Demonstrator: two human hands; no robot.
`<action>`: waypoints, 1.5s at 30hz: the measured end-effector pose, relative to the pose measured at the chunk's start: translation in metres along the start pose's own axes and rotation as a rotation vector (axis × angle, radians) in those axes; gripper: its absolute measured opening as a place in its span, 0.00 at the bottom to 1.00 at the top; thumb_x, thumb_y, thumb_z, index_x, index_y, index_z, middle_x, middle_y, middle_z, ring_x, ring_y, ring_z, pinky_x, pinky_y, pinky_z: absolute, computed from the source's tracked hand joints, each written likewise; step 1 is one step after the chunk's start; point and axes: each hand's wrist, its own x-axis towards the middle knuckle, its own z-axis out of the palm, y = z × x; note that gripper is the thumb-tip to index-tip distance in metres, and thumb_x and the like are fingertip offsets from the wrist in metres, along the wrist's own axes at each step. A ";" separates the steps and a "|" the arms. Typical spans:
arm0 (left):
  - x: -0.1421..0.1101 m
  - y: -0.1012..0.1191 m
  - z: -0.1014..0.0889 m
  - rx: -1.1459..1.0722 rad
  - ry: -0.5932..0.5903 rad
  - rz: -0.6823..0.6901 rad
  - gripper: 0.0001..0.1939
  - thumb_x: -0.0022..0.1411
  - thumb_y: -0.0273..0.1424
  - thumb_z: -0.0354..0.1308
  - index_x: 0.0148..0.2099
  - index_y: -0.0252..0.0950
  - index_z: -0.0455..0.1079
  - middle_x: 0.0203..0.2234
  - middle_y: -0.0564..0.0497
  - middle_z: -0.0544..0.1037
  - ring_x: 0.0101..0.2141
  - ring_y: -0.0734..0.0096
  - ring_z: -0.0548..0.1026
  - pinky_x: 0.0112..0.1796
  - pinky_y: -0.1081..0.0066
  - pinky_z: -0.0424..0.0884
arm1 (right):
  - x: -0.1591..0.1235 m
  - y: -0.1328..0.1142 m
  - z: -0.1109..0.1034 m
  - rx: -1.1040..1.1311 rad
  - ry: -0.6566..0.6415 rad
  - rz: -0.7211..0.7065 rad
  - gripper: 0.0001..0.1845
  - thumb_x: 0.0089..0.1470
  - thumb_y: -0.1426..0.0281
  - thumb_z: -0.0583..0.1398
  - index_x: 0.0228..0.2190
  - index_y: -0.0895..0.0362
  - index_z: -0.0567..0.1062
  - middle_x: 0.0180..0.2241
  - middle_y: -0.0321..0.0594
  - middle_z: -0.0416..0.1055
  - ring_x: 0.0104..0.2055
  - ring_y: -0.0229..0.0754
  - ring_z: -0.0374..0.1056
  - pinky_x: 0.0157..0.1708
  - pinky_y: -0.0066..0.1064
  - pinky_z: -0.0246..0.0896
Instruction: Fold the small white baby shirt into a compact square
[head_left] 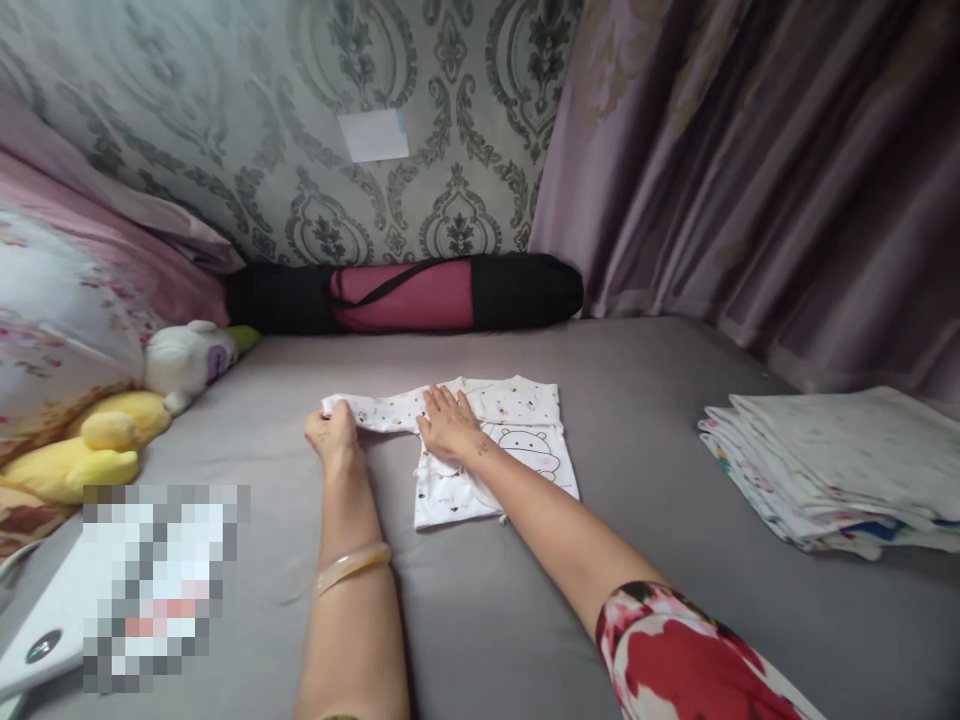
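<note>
A small white baby shirt with a scattered print and a cartoon animal on its front lies on the grey bed. Its right sleeve is folded across the top of the body, while the left one stretches out sideways. My left hand is closed on the cuff of that outstretched sleeve. Flat on the shirt near the shoulder rests my right hand, its fingers spread. Part of the cartoon is covered by my right forearm.
A stack of folded cloths lies at the right. Plush toys and a floral pillow line the left side, near a white object, partly pixelated. A black and maroon long bag lies along the wall.
</note>
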 end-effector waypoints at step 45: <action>-0.068 0.024 0.031 0.297 -0.747 0.088 0.27 0.48 0.27 0.57 0.53 0.37 0.64 0.53 0.40 0.71 0.53 0.57 0.70 0.51 0.62 0.67 | -0.033 0.072 -0.071 1.321 0.168 0.680 0.07 0.58 0.73 0.57 0.39 0.62 0.73 0.31 0.41 0.72 0.26 0.38 0.70 0.22 0.25 0.70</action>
